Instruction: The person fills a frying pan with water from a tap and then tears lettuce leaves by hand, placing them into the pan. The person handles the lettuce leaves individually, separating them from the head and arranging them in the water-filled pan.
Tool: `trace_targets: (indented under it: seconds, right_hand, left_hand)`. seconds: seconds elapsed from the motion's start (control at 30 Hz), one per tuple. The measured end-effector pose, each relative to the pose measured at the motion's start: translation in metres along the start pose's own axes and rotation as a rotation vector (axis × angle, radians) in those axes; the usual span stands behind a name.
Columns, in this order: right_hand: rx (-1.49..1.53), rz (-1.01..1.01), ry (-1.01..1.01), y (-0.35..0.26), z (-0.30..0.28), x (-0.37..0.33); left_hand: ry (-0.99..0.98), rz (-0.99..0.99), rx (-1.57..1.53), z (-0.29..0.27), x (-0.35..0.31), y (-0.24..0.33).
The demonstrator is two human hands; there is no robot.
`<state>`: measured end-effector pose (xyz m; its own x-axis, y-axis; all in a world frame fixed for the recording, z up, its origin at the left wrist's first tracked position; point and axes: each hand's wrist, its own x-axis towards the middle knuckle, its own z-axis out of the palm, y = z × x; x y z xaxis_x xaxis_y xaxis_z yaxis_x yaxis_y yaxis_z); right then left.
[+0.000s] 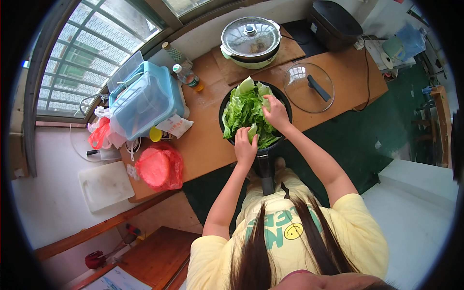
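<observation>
A heap of green lettuce [241, 107] fills a black frying pan [288, 104] and rises above its rim. The pan's dark handle [266, 174] points toward my body. At the near edge of the heap, my left hand [245, 149] has its fingers bent round a pale lettuce piece. My right hand [277, 116] reaches in from the right, its fingers closed on leaves at that side of the heap. Leaves partly hide the fingertips of both hands. A round glass lid [299, 87] with a black handle lies on the table to the right of the pan.
Behind the pan, a lidded electric pot [251, 41] stands on a wooden board [290, 50]. A black appliance [334, 24] is at the back right. On the left are a blue bin [145, 101], a bottle [188, 77], a red bag [159, 166], a knife [104, 154] and a white cutting board [106, 186].
</observation>
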<state>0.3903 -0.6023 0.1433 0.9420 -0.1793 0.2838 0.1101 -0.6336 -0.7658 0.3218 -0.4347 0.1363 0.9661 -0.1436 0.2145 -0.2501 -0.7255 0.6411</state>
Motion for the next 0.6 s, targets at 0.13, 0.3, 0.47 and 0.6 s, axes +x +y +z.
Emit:
trace_targets:
  seconds: [0.13, 0.3, 0.47, 0.6]
  right_hand:
    - [-0.218, 0.031, 0.064, 0.035, 0.009, -0.005]
    - [-0.329, -0.034, 0.131, 0.035, 0.025, 0.003]
    - [-0.212, 0.144, 0.099, 0.049, 0.049, 0.010]
    - [-0.170, 0.162, 0.016, 0.054, 0.034, 0.013]
  left_hand:
    - [0.069, 0.020, 0.010, -0.008, -0.009, 0.010]
    - [-0.070, -0.196, 0.273, 0.015, -0.001, 0.005]
    - [-0.105, -0.203, 0.249, 0.036, 0.012, -0.011]
    - [0.018, -0.094, 0.120, 0.036, 0.001, -0.010]
